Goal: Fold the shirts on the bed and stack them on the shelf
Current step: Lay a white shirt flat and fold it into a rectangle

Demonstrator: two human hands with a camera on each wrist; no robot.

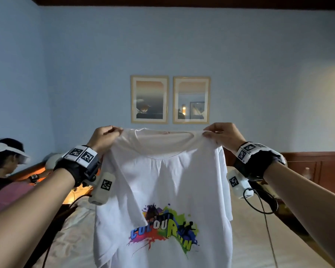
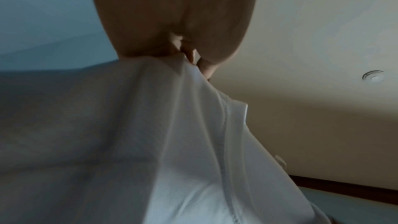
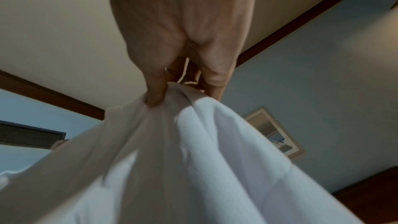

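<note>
Holding a white T-shirt (image 1: 162,186) up in the air by its shoulders, the person pinches one shoulder seam with the left hand (image 1: 103,138) and the other with the right hand (image 1: 223,135), so the garment hangs full length above the bed (image 1: 259,238), its colourful splash print facing the camera and its hem dropping out of the bottom of the head view. Both wrist views confirm the grip: thumb and fingertips nip only a small gather of cloth at each top corner. That shallow hold looks like the main risk; a shake to smooth the fabric could pull a corner free, and the shirt would then swing from one hand or drop in a heap onto the bed's rumpled sheet. One sleeve (image 1: 223,180) hangs bunched behind the right side, so laying the shirt down as it is would probably trap a crease into the fold. Cables (image 1: 265,207) dangling from the wrist cameras hang close to the cloth and could catch it. A second person (image 1: 6,171) stands at the bed's left edge, near enough for a wide swing to brush them. No shelf is in view.
</note>
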